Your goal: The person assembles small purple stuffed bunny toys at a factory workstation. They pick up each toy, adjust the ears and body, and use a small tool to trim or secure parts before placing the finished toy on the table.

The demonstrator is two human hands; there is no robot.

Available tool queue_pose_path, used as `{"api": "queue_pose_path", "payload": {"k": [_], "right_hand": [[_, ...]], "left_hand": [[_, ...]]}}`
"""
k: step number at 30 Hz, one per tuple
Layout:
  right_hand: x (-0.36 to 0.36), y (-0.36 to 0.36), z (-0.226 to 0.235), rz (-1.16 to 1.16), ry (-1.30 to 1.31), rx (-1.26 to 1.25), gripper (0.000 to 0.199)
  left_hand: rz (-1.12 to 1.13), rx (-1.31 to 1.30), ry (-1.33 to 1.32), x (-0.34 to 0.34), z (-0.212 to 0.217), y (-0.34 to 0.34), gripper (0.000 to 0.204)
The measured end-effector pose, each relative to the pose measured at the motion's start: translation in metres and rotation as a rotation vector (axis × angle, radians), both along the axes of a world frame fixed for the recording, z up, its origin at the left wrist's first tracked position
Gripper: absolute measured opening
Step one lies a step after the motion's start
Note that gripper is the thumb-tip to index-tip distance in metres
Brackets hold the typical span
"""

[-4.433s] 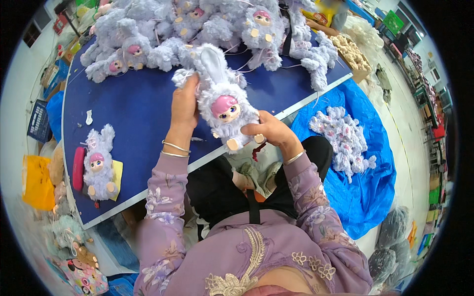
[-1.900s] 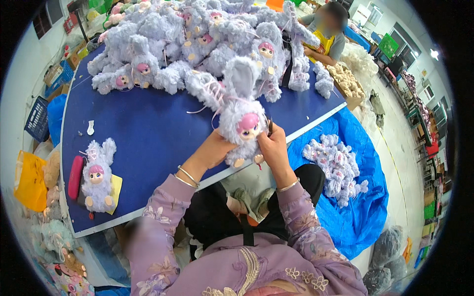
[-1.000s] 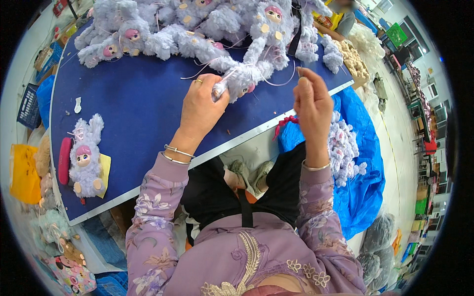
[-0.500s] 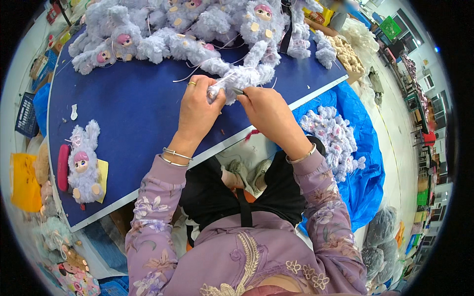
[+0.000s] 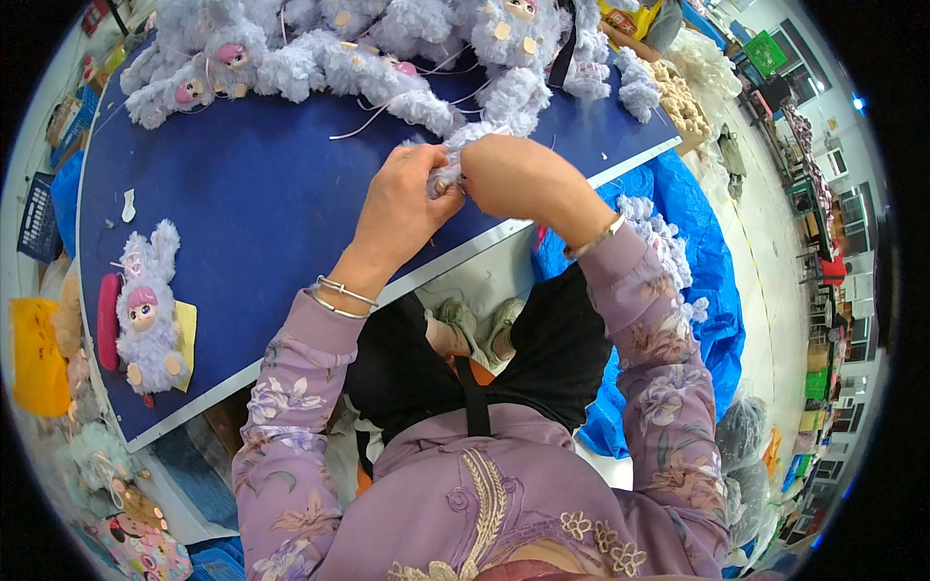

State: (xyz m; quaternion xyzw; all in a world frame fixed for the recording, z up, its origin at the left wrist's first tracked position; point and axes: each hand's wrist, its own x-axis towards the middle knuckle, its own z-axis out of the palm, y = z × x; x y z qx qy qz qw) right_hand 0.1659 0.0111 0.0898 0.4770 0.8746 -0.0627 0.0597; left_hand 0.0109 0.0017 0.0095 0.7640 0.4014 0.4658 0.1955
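Note:
A fluffy lilac plush doll (image 5: 463, 145) lies at the near edge of the blue table (image 5: 262, 213), next to a pile of the same dolls (image 5: 387, 48) at the back. My left hand (image 5: 407, 198) grips its furry body from the left. From the right, my right hand (image 5: 518, 174) pinches the same spot, fingertips meeting the left hand's. Pale threads trail from the doll across the table. Most of the doll's face is hidden under my hands.
One finished doll with a pink face (image 5: 145, 320) lies on a yellow sheet at the table's left, beside a red object (image 5: 107, 320). More lilac plush pieces (image 5: 659, 242) rest on a blue tarp (image 5: 707, 310) at my right. Another person sits at the far end (image 5: 649, 19).
The doll that I held up over my lap has come down onto the table by the pile. My right hand swung out to the right, then came back to meet the left on the doll.

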Motion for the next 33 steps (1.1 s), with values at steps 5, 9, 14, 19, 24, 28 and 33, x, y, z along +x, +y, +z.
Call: {"api": "queue_pose_path", "payload": {"k": [5,9,14,19,24,28,33], "right_hand": [[-0.013,0.004,-0.003,-0.045,0.051,-0.049,0.013],[-0.006,-0.004,-0.044,-0.21,0.29,0.037,0.016],[-0.008,-0.029,-0.092,-0.373,0.907,0.23,0.021],[-0.011,-0.033,-0.104,-0.394,1.093,0.255,0.016],[-0.01,-0.035,-0.113,-0.359,1.142,0.323,0.015],[-0.008,-0.04,-0.108,-0.38,1.27,0.216,0.014],[-0.001,-0.034,-0.113,-0.346,1.208,0.149,0.015]], "left_hand": [[-0.035,-0.167,-0.015,-0.008,0.005,0.004,0.027],[-0.024,-0.299,-0.054,-0.008,0.002,0.01,0.026],[-0.035,-0.472,-0.244,-0.01,0.014,0.005,0.019],[-0.043,-0.472,-0.364,-0.011,-0.004,0.015,0.018],[-0.144,-0.583,-0.492,-0.012,-0.007,0.014,0.013],[-0.192,-0.672,-0.663,-0.007,-0.007,0.013,0.013],[-0.19,-0.631,-0.605,-0.01,-0.01,0.013,0.015]]}}
